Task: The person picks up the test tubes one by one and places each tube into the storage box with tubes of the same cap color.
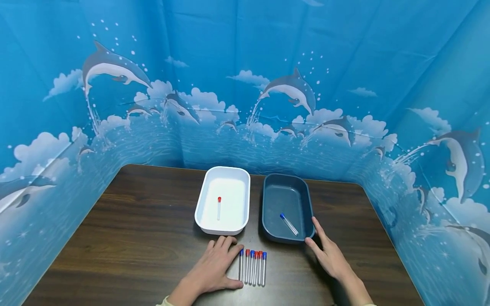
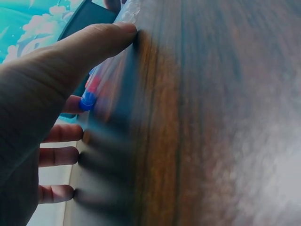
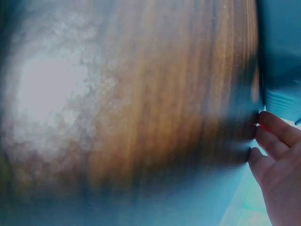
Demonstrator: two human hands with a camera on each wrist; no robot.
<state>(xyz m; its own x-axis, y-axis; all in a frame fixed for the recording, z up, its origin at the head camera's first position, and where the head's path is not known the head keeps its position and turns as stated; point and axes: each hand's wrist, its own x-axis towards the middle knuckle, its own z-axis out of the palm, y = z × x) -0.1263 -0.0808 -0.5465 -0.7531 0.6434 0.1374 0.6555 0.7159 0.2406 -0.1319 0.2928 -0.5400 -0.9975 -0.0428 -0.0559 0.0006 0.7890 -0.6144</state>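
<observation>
1. The left hand (image 1: 215,267) lies flat on the dark wooden worktop (image 1: 126,238), fingers spread and relaxed, its grip holding nothing. The thumb and forefinger lie just beside a row of tubes (image 1: 252,267).
2. That row holds six thin clear tubes lying side by side near the worktop's front edge, some with red caps and some with blue, caps pointing away from the person. In the left wrist view a blue cap (image 2: 87,100) shows just beyond the thumb, blurred.
3. The right hand (image 1: 329,255) rests on the worktop to the right of the row, fingers straight and loose, its grip wide and holding nothing. Its fingertips touch the near right corner of the dark tray (image 1: 270,225).
4. The dark tray holds one blue-capped tube (image 1: 289,224), lying at a slant on its floor.
5. Just left of it stands a white tray (image 1: 203,212), holding one red-capped tube (image 1: 219,208) lying lengthwise.
6. Behind the worktop hangs a blue backdrop (image 1: 245,63) printed with dolphins and clouds.
</observation>
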